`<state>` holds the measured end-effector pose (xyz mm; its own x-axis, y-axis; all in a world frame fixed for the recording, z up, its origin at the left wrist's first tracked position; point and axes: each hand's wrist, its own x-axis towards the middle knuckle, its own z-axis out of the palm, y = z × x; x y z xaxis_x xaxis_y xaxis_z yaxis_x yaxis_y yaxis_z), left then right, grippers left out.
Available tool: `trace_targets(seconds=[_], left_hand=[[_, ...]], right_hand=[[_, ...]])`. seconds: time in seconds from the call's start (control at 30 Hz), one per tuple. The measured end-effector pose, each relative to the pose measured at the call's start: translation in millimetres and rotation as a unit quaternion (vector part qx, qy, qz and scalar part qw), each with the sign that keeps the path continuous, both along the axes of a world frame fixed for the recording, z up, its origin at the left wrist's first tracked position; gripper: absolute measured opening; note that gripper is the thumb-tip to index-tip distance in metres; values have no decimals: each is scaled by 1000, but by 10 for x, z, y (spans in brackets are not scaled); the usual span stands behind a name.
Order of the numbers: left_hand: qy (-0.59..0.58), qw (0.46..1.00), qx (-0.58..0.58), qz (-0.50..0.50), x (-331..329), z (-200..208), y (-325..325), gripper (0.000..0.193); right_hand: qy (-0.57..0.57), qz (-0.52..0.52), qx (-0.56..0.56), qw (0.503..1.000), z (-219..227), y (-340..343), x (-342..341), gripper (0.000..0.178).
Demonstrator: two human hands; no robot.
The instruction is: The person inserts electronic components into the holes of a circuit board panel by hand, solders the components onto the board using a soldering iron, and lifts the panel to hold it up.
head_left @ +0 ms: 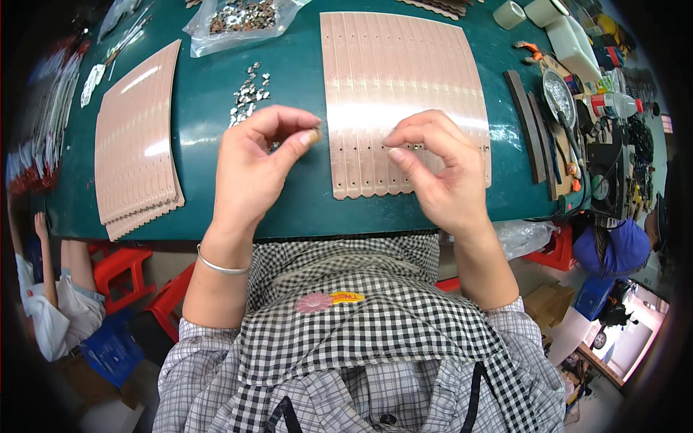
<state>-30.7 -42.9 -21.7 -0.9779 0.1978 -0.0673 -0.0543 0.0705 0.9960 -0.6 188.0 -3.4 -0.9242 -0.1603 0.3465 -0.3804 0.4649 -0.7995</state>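
My left hand [256, 159] is raised over the table, thumb and forefinger pinched together. A tiny dark bit shows at those fingertips, too small to name. My right hand [447, 162] is above a copper-coloured panel of joined narrow strips [375, 79], its thumb and forefinger nearly meeting close to a row of small holes. Whatever they hold, if anything, is hidden. Small shiny metal bits sit on the row beside and behind the right hand. Between the left hand and a clear bag, small metal pieces [249, 94] lie scattered on the green table [209, 130].
A stack of similar copper-coloured panels [137, 137] lies at the left. The clear plastic bag [242, 29] holds more small pieces. Dark bars [525, 126], a metal bowl [558, 97] and a bottle [613, 105] crowd the right side. Another person [61, 303] is at the far left.
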Motion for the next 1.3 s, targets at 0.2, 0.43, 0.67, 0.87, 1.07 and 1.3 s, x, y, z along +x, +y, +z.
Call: trace_targets(seconds=[0.2, 0.43, 0.67, 0.87, 1.07, 1.3], left_hand=[[-150, 952, 256, -76, 203, 64, 173, 15], [-202, 932, 296, -54, 322, -10, 329, 17], [-178, 943, 279, -40, 355, 0, 364, 18], [-191, 939, 279, -52, 332, -4, 362, 22], [-170, 938, 295, -64, 338, 21, 388, 31], [70, 996, -43, -41, 201, 74, 205, 19]], right_hand=[[43, 12, -77, 996, 18, -243, 53, 16], [50, 17, -83, 995, -28, -175, 99, 14], [44, 28, -57, 997, -46, -137, 122, 13], [-94, 62, -176, 978, -70, -31, 113, 9], [-132, 91, -187, 969, -59, -14, 117, 7], [-75, 3, -93, 993, -113, 254, 33, 9]])
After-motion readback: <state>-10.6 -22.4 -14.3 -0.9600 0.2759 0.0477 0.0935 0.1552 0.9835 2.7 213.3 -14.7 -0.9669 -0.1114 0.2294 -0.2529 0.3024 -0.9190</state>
